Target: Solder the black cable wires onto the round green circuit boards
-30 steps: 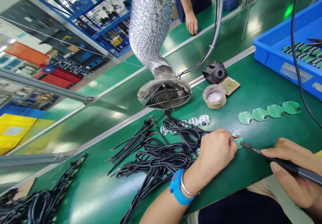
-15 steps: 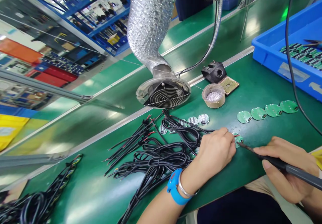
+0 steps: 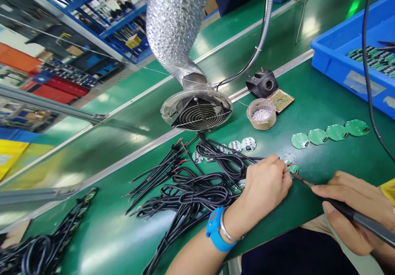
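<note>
My right hand (image 3: 354, 209) grips a black soldering iron (image 3: 342, 203), its tip resting at the lower edge of a small round green circuit board (image 3: 291, 168). At that board, my left hand (image 3: 268, 184) is closed, its fingertips pinching the end of a black cable. A red wire end shows on the board just beyond those fingers, which hide part of it. Bundled black cables (image 3: 197, 186) lie left of my left hand. Behind the board being touched, several green circuit boards (image 3: 317, 136) form a row. Several whitish boards (image 3: 248, 144) lie by the cables.
A fume extractor (image 3: 200, 112) on a silver duct hangs over the bench. Behind my hands stand a round tub of solder bits (image 3: 261, 114) and a black iron holder (image 3: 262, 85) with a sponge tray. A blue bin (image 3: 354, 67) holds more boards at right. More cables (image 3: 43, 246) lie far left.
The view has shifted slightly. Both hands keep nearly the same place, with the iron's tip still at the board; a person's hand across the bench has left the view.
</note>
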A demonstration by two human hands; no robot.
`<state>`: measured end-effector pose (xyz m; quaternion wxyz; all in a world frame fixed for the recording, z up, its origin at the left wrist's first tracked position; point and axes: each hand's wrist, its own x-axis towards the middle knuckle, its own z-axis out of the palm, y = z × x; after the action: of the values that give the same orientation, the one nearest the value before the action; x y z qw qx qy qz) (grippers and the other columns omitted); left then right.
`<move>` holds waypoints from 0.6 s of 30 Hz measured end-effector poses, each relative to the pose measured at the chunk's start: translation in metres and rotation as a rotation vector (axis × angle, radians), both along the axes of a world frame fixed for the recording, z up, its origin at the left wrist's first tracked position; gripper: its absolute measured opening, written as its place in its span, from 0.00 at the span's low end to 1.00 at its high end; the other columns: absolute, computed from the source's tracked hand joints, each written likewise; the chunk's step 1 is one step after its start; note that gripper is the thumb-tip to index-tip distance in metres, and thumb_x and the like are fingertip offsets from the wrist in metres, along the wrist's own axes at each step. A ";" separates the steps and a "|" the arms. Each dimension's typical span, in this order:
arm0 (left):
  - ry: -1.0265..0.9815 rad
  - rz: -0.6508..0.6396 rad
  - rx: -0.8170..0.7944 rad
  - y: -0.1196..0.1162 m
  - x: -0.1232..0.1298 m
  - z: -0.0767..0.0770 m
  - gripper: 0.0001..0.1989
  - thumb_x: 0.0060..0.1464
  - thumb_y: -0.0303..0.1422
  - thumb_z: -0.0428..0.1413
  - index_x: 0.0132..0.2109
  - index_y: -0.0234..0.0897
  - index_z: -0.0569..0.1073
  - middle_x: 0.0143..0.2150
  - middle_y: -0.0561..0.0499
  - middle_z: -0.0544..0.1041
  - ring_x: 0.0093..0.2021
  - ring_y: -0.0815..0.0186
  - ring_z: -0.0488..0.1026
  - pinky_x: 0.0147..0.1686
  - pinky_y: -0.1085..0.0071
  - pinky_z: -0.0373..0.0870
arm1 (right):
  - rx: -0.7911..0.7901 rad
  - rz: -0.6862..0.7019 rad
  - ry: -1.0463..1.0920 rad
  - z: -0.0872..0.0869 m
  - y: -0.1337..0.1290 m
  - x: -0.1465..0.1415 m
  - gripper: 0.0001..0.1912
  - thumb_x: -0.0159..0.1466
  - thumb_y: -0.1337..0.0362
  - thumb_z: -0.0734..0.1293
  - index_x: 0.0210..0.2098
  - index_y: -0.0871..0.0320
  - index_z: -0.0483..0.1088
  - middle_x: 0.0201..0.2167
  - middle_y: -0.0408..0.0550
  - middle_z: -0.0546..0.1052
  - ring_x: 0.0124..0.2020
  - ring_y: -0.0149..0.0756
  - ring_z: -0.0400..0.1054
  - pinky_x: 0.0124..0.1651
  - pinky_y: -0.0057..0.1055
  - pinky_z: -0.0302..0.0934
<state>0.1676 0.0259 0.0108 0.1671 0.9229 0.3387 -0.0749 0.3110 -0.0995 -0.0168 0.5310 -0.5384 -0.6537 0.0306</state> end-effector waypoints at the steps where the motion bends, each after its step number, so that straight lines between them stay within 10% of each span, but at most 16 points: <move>1: -0.010 0.007 -0.007 0.000 0.000 0.000 0.09 0.60 0.32 0.52 0.34 0.39 0.75 0.36 0.53 0.77 0.35 0.63 0.76 0.32 0.69 0.68 | 0.008 0.017 -0.013 -0.003 -0.002 0.001 0.14 0.58 0.76 0.63 0.43 0.63 0.72 0.27 0.47 0.71 0.25 0.31 0.64 0.25 0.30 0.61; 12: -0.030 -0.010 -0.030 0.003 -0.002 0.001 0.08 0.61 0.32 0.53 0.36 0.40 0.76 0.36 0.53 0.76 0.35 0.63 0.75 0.34 0.68 0.70 | 0.015 -0.113 0.083 0.003 -0.009 0.000 0.12 0.60 0.73 0.62 0.41 0.57 0.72 0.24 0.45 0.72 0.25 0.34 0.69 0.25 0.32 0.61; 18: -0.083 -0.270 -0.021 0.009 -0.016 0.004 0.05 0.61 0.31 0.55 0.43 0.40 0.75 0.38 0.52 0.75 0.39 0.63 0.74 0.39 0.68 0.72 | 0.001 -0.100 0.165 -0.003 -0.006 -0.004 0.13 0.60 0.72 0.62 0.42 0.56 0.73 0.25 0.45 0.71 0.22 0.31 0.65 0.24 0.32 0.60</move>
<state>0.1513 0.0349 0.0153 0.1791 0.9606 0.2035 -0.0619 0.3066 -0.1056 -0.0198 0.5841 -0.5658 -0.5799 0.0478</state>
